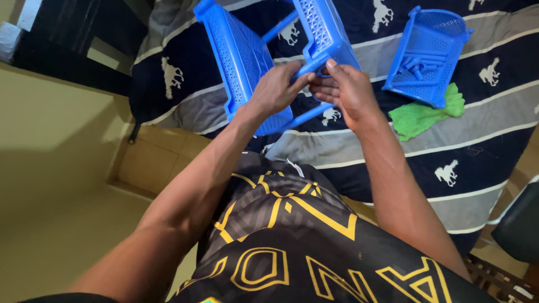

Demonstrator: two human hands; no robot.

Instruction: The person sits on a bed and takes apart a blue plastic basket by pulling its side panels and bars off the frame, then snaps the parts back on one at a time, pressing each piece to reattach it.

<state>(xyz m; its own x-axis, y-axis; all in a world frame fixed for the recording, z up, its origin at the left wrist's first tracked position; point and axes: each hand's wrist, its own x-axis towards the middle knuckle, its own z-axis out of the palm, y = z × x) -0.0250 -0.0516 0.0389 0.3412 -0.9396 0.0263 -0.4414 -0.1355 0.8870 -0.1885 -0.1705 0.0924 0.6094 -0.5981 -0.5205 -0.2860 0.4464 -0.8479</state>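
Over the bed [494, 140], from the head view, we see the left hand [276, 90] and right hand [348, 92], fingers [331, 66] clamped on the blue rack assembly [241, 56]. Well apart, a blue basket [429, 56] holds loose blue pegs [416, 64] beside a green cloth [421, 115].

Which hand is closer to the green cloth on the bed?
The right hand is nearer: the green cloth lies just to its right on the bedspread. The left hand is farther, on the other side of the right hand, gripping the blue plastic rack.
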